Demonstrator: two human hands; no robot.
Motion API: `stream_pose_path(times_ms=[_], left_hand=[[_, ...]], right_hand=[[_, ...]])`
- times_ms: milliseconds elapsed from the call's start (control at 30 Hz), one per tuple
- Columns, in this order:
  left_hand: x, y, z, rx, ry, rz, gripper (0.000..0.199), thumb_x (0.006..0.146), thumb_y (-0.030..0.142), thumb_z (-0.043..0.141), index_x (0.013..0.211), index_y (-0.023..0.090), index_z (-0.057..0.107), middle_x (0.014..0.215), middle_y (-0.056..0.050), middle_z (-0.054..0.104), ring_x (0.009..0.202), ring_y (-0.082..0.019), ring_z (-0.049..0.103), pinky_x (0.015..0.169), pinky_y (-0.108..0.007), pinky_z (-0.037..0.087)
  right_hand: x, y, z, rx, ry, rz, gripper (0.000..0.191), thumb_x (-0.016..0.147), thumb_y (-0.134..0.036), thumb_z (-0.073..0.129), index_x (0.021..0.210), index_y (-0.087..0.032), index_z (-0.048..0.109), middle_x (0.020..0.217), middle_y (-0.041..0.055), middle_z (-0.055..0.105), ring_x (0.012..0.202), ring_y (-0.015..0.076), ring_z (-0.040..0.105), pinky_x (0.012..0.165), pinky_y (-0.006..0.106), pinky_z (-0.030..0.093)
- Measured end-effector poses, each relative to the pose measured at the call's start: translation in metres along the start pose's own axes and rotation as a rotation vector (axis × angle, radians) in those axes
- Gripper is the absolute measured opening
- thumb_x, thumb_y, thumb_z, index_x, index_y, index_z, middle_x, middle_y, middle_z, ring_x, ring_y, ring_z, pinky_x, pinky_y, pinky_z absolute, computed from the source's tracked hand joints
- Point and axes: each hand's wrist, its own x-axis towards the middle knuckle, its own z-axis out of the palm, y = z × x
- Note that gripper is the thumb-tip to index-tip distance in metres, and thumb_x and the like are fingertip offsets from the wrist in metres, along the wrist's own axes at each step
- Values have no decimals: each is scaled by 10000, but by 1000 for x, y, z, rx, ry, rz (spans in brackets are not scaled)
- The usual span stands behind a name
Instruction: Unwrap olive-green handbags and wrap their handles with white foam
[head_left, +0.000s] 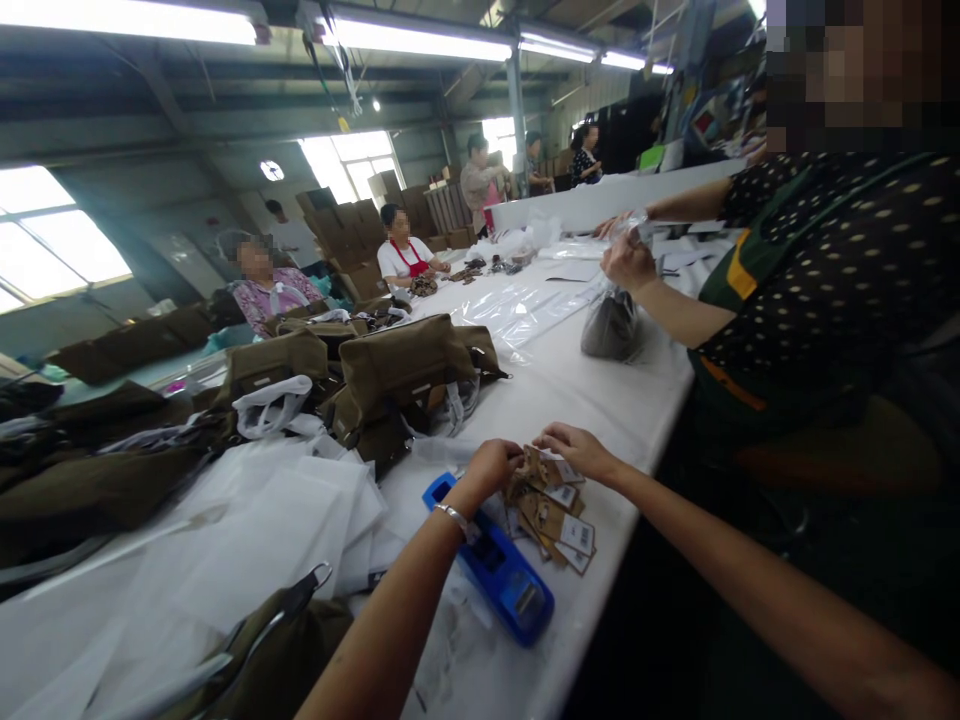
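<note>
Nearest, short of the blue dispenser [501, 585] and to its left, lies one olive bag [289, 650] with a metal ring on its strap. The dispenser, just one, sits slantwise under the left wrist, probably so that it stays within easy reach. Touching or just beside its right edge is a fanned heap of brown card tags [551, 515]; at least four barcode labels show, and the overlap hides the full count. They look spread so that each can be picked singly.

Two hands meet at the heap's far edge. The left hand [495, 465] has its fingers bunched together at the tags; the right hand [581, 450] has its fingers curled, tips just over them — whether either pinches a tag, I can't make out.

Left of the dispenser lie white sheets [285, 510], too overlapped to count. Beyond it stand two large olive bags [405, 370], with more to their left. Farther right of it, one co-worker [847, 260] gathers the neck of one clear bag [609, 325] — perhaps to keep it upright. Well beyond, at least six people.
</note>
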Motion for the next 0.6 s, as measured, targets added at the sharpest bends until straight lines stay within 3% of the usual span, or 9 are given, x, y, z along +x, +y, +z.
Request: stream_pose_path(times_ms=[200, 300, 433, 500, 600], left_hand=[[-5, 1, 0, -18, 29, -16, 274, 990, 398, 601, 1054, 148, 694, 1058, -63, 722, 990, -218, 689, 939, -449, 545], [-7, 1, 0, -21, 37, -25, 268, 989, 390, 604, 1062, 147, 689, 1063, -65, 718, 988, -217, 688, 933, -449, 549], [-8, 0, 1, -24, 48, -23, 264, 988, 387, 605, 1067, 148, 687, 1065, -66, 715, 980, -213, 688, 927, -447, 553], [-8, 0, 3, -24, 57, -22, 262, 987, 385, 608, 1064, 148, 686, 1064, -66, 714, 978, -212, 687, 923, -446, 555], [-8, -1, 5, -22, 74, -21, 255, 984, 378, 614, 1057, 144, 685, 1051, -62, 713, 962, -210, 689, 904, -435, 564]], right_hand=[[-3, 2, 1, 18, -20, 6, 251, 937, -415, 521, 920, -215, 673, 941, 45, 783, 906, 214, 730, 826, 336, 566], [-12, 3, 1, -31, -45, -15, 219, 922, -372, 551, 1023, -235, 688, 980, 33, 783, 936, 221, 725, 871, 352, 551], [-28, 2, 4, -110, -70, -46, 532, 837, -321, 681, 1357, -304, 568, 1181, 23, 746, 1084, 249, 695, 976, 399, 506], [-33, 1, 6, -151, -63, -61, 642, 785, -288, 736, 1396, -315, 541, 1234, 33, 722, 1140, 269, 667, 1014, 420, 482], [-35, -1, 8, -194, -44, -89, 472, 793, -227, 703, 1260, -268, 645, 1112, 51, 741, 1065, 264, 677, 977, 408, 491]])
